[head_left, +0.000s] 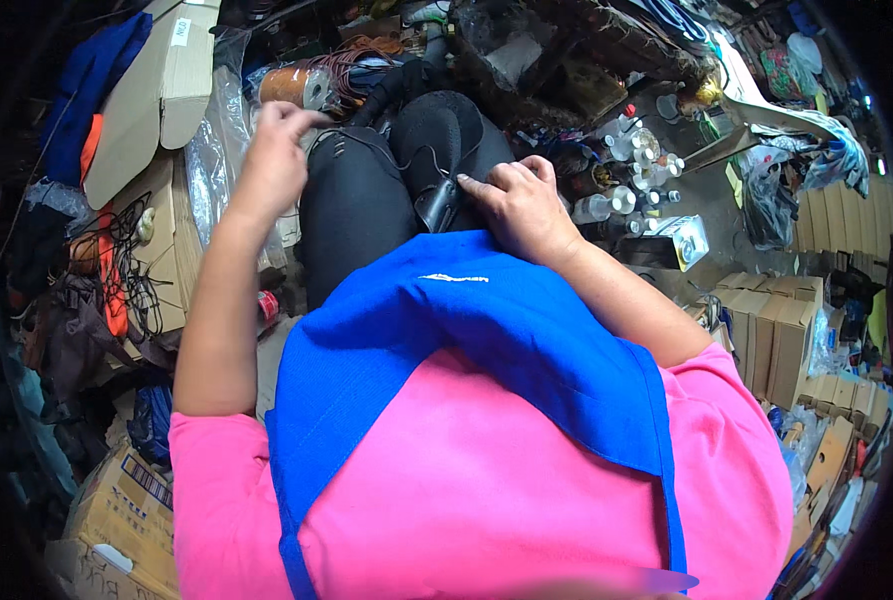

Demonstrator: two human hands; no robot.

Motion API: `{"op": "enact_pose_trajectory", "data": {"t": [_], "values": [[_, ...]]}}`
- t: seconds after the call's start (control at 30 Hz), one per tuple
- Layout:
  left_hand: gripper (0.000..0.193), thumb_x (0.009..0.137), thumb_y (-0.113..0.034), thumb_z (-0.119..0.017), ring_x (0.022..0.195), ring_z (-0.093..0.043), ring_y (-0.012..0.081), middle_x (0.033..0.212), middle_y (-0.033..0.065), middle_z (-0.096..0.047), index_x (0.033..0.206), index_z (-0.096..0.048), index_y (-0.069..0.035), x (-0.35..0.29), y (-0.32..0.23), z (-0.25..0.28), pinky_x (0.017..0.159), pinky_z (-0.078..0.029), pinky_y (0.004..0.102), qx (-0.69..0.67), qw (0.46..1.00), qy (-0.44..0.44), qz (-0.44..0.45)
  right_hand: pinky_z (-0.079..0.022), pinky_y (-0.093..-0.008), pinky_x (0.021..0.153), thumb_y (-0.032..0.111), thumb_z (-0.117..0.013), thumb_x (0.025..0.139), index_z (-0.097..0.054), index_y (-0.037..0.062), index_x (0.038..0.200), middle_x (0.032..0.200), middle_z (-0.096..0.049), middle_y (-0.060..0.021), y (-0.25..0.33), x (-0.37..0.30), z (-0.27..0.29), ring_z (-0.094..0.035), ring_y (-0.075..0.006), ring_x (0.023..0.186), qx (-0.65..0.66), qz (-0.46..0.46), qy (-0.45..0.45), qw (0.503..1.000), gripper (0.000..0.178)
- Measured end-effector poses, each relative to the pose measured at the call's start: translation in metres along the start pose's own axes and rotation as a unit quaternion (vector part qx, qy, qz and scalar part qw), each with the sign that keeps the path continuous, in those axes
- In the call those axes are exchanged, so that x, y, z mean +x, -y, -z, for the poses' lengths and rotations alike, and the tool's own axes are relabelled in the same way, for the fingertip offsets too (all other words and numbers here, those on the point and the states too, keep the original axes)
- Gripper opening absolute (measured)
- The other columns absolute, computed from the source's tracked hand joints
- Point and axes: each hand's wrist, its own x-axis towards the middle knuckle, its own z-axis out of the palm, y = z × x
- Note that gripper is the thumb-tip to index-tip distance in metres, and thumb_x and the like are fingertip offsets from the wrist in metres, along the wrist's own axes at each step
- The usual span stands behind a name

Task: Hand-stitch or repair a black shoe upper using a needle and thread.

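Observation:
A shiny black leather piece (434,206) rests on my lap between my dark-trousered thighs. My right hand (526,205) is closed at its right side, fingers curled and one fingertip pressed at its upper edge. From near that fingertip a thin black cord (403,164) runs in loose curves over my left thigh toward my left hand (278,160). That hand is raised beside my left knee, slightly blurred, its fingers drawn together at the cord's end. Just beyond the leather piece is a dark rounded form (444,118) whose kind I cannot make out.
A spool of orange-brown cord (294,86) lies beyond my left knee. Cardboard (156,95) and clear plastic wrap stand at left. Several small bottles (621,200) and a metal can (676,242) are on the floor at right, with stacked cartons (771,325) nearer.

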Motion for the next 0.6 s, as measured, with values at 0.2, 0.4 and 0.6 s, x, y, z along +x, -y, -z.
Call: {"op": "enact_pose_trajectory", "data": {"t": [0.2,0.4,0.6], "values": [[0.024,0.072,-0.001,-0.066,0.083,-0.057,0.0214,0.079,0.0061,-0.057,0.093,-0.072,-0.012,-0.025,-0.058,-0.036,0.075,-0.046,0.0334,-0.069,0.997,0.033,-0.014,-0.032,-0.0433,0.095,0.014,-0.054,0.083,-0.065,0.0182,0.115,0.087,-0.058,-0.0053,0.002,0.001,0.004,-0.057,-0.0202,0.094,-0.017,0.003,0.003,1.000,0.034],[0.020,0.071,-0.010,-0.072,0.079,-0.057,0.0234,0.078,0.0035,-0.059,0.090,-0.073,-0.015,-0.019,-0.060,-0.054,0.072,-0.044,0.0361,0.038,0.997,0.022,-0.070,-0.033,-0.0434,0.091,0.014,-0.061,0.081,-0.066,0.0204,0.113,0.084,-0.057,-0.0061,-0.005,0.000,0.008,-0.058,-0.0209,0.090,0.063,-0.027,0.014,0.998,0.033],[0.023,0.074,-0.006,-0.068,0.080,-0.054,0.0222,0.078,0.0052,-0.055,0.094,-0.073,-0.016,-0.006,-0.056,-0.060,0.073,-0.044,0.0328,-0.284,0.954,0.094,0.017,-0.037,-0.0419,0.086,0.014,-0.063,0.080,-0.070,0.0302,0.107,0.087,-0.059,-0.0045,-0.039,0.011,0.004,-0.057,-0.0243,0.091,0.255,-0.082,0.090,0.959,0.033]]}}
